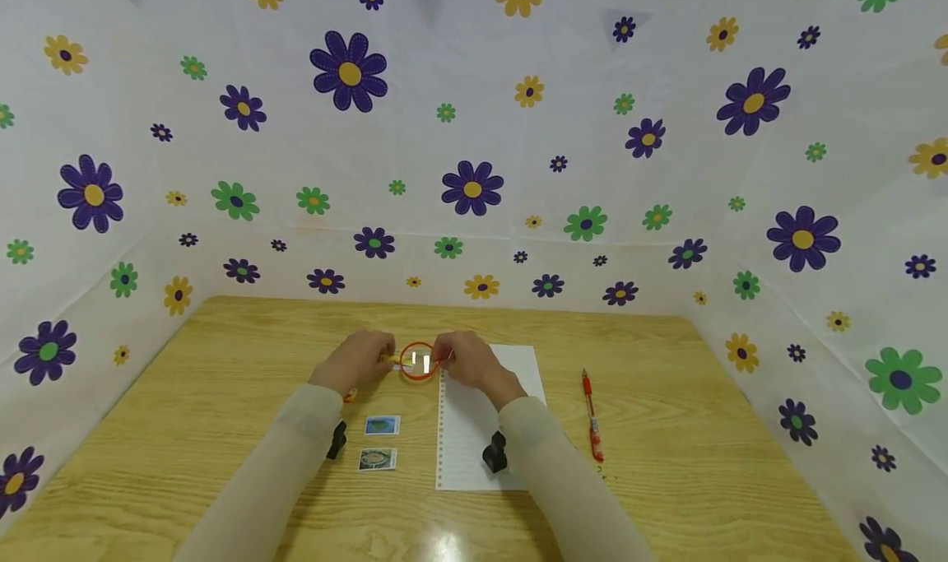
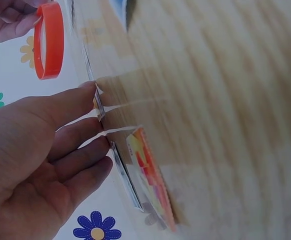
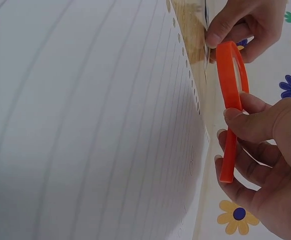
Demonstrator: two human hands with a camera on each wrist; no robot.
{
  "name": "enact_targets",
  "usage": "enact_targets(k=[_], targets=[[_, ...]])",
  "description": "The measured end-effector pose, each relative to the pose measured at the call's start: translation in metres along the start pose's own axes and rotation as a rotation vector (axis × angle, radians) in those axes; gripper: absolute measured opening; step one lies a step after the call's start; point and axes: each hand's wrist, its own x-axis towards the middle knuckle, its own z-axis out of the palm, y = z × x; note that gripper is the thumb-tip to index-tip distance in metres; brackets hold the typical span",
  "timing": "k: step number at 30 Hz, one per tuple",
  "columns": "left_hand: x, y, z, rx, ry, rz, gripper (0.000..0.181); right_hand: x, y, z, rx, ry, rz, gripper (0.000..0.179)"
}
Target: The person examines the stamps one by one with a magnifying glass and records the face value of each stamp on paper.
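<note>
A red magnifying glass (image 1: 420, 362) is tilted above the table, its handle pinched between the thumb and fingers of my right hand (image 1: 468, 359). In the right wrist view the magnifying glass (image 3: 229, 82) shows edge-on, with the fingers (image 3: 250, 125) around its handle. My left hand (image 1: 360, 357) is just left of the lens. Seen from the left wrist, thumb and index finger hold a small stamp (image 2: 98, 102) by its edges at the tabletop. Beside that hand lies an orange and yellow stamp (image 2: 148, 175). Two more stamps, one blue (image 1: 382, 425) and one greenish (image 1: 378, 459), lie nearer me.
A lined, punched sheet of paper (image 1: 474, 455) lies under the right forearm. Right of it is a red pen (image 1: 591, 414), with small dark specks by its lower end. White flowered cloth (image 1: 415, 134) walls the wooden table (image 1: 666, 480) at the back and sides.
</note>
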Motion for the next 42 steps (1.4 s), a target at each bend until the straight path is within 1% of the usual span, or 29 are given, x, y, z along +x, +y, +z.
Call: enact_targets(k=[17, 19, 23, 26, 30, 34, 38, 42], targets=[[0.000, 0.002, -0.003, 0.003, 0.001, 0.005, 0.017, -0.001, -0.002, -0.003, 0.023, 0.005, 0.003, 0.015], [0.001, 0.002, -0.003, 0.001, 0.004, 0.005, 0.017, -0.003, -0.002, -0.004, 0.030, 0.006, -0.001, 0.014], [0.002, 0.002, 0.000, 0.003, 0.011, 0.026, 0.018, -0.009, -0.001, -0.011, 0.064, 0.014, -0.021, 0.013], [0.002, 0.002, 0.001, 0.014, 0.012, 0.027, 0.019, -0.017, 0.001, -0.021, 0.092, 0.015, -0.045, 0.012], [0.000, 0.000, -0.001, 0.019, 0.021, 0.022, 0.017, -0.028, 0.006, -0.037, 0.097, 0.022, -0.061, 0.011], [0.000, -0.001, -0.002, 0.018, 0.025, 0.042, 0.016, -0.043, 0.017, -0.054, 0.085, 0.040, -0.013, 0.012], [0.000, -0.001, 0.000, 0.013, 0.024, 0.036, 0.016, -0.064, 0.034, -0.070, 0.091, 0.063, 0.038, 0.010], [0.000, -0.003, 0.002, 0.003, 0.017, 0.015, 0.016, -0.089, 0.052, -0.084, 0.090, 0.093, 0.068, 0.010]])
